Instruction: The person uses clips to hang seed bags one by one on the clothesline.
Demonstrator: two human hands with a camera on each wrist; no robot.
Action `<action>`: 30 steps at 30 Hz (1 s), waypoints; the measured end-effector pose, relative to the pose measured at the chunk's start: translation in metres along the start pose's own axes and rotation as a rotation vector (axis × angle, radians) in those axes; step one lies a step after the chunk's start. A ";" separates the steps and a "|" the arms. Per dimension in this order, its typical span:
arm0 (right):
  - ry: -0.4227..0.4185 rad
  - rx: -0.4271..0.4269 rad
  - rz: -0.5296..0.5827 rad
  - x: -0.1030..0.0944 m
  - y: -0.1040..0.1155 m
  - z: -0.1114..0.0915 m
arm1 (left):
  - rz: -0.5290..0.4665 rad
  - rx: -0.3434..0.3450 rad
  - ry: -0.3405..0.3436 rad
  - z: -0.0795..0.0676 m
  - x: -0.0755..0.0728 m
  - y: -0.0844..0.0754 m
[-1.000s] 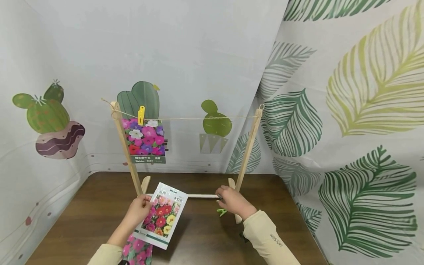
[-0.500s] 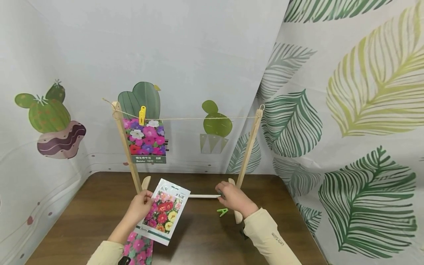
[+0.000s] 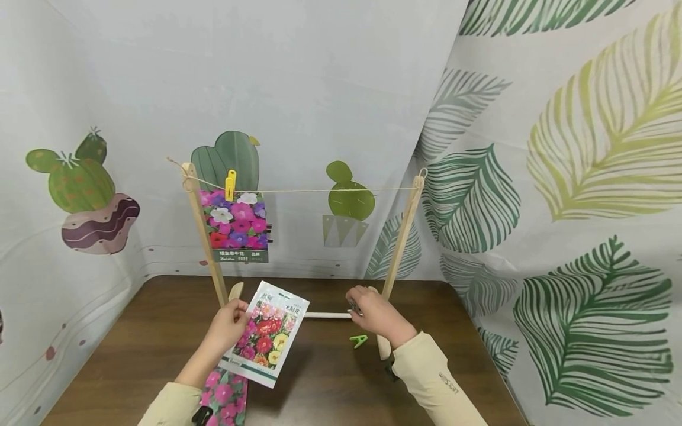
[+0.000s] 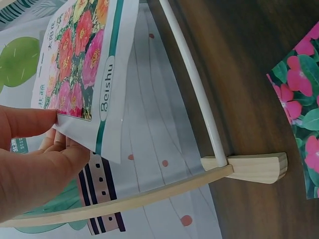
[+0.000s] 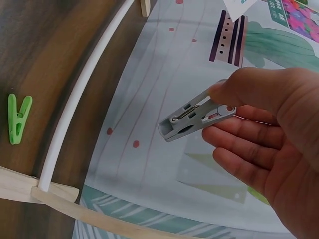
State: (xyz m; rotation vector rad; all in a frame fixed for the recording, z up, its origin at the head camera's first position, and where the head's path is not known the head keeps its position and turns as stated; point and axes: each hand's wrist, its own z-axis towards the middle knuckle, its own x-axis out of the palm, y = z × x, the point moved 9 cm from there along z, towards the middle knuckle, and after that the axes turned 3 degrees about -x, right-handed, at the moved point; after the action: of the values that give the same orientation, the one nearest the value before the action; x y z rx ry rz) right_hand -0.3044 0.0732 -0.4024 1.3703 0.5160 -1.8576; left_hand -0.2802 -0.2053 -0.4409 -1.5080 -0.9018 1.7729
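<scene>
My left hand [image 3: 226,328] pinches the left edge of a white seed packet [image 3: 269,334] between thumb and fingers. Red, pink and yellow flowers are printed on it, and it tilts above the table. In the right wrist view, my right hand [image 5: 264,124] holds a grey clothespin [image 5: 192,117] by its handle end, its clamping end pointing away from the fingers. On the stand's string [image 3: 330,190], a yellow clothespin [image 3: 230,185] holds up another seed packet [image 3: 240,228] with pink and purple flowers, near the left post [image 3: 205,242].
A green clothespin [image 3: 359,341] lies on the brown table [image 3: 319,390], left of my right forearm. Below the held packet lies a pink-flowered packet [image 3: 226,399]. A white rod [image 3: 327,315] joins the stand's feet, and the right post [image 3: 402,242] rises beyond my right hand.
My left hand has risen slightly with the seed packet, bringing it a little up and to the right. My right hand stays in nearly the same place with the grey clothespin.
</scene>
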 end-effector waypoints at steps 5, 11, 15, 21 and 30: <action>-0.036 -0.013 0.016 -0.008 0.002 0.002 | -0.012 0.010 -0.001 0.002 -0.001 -0.006; -0.081 -0.037 0.001 -0.017 0.004 0.005 | -0.016 0.018 -0.008 0.002 -0.002 -0.011; -0.081 -0.035 -0.002 -0.021 0.005 0.006 | -0.019 0.005 -0.004 0.001 -0.002 -0.013; -0.110 -0.039 0.001 -0.029 0.009 0.010 | -0.044 -0.014 0.002 0.002 -0.001 -0.015; -0.162 -0.083 -0.036 -0.039 0.015 0.011 | -0.066 -0.013 0.000 0.004 0.000 -0.018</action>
State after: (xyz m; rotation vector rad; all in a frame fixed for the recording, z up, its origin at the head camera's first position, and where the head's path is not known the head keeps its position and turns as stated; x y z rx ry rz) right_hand -0.2949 0.0691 -0.3604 1.1521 0.5319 -1.9345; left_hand -0.2838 -0.1953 -0.4258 -1.4700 -0.9540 1.7232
